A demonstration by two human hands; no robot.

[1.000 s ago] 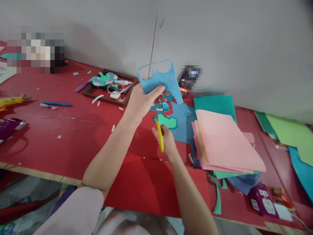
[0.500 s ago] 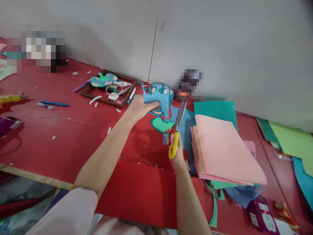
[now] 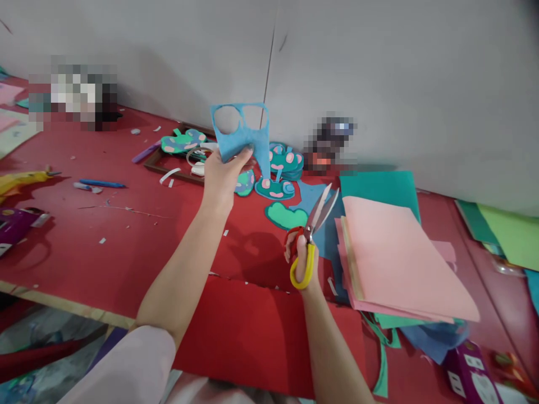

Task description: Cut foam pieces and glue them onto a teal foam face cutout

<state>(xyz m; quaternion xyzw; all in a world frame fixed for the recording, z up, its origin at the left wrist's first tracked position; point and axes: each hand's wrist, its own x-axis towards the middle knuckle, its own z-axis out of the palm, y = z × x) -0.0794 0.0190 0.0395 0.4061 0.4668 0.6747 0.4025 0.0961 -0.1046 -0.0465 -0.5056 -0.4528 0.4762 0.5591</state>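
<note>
a: what's in your left hand?
b: your left hand [image 3: 221, 177] pinches a blue sheet [image 3: 240, 143] between thumb and fingers, raised over the far middle of the desk [image 3: 126, 252]. the sheet has two rounded holes along its top, and the wall shows through them.
a: and your right hand?
b: your right hand [image 3: 302, 259] is wrapped in the handles of the scissors [image 3: 309, 231], one yellow and one red. the blades are spread apart, pointing far and a little right, well apart from the sheet you hold.
a: what lies around them?
b: just left of the scissors you have a green cutout [image 3: 287, 215] flat on the desk. beyond it sits a cutout with a small blue tab on top [image 3: 275, 189], and farther back a pile of cutouts [image 3: 286, 160]. partly under the scissors is a blue scrap [image 3: 328, 241].
a: farther out?
b: to your right, a stack of pink sheets [image 3: 396, 252] overlaps a teal sheet [image 3: 379, 182]. far left of your left hand is a wooden tray [image 3: 152, 164], partly hidden by that hand, and left of that a blue pen [image 3: 102, 184]. near you lies a red sheet [image 3: 252, 336].
</note>
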